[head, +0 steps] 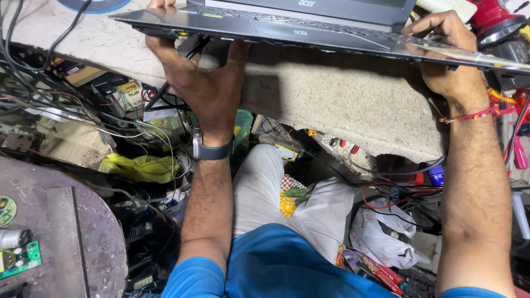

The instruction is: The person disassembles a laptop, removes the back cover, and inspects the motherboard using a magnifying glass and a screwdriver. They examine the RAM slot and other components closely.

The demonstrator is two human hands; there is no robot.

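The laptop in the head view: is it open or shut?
Open: the laptop's keyboard deck and touchpad show, with both hands, left hand and right hand, gripping its front edge.

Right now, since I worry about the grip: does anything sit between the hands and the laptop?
Nothing visible does. The left hand and the right hand both grasp the laptop directly at its front edge. A thin black tool lies under the left hand's fingers.
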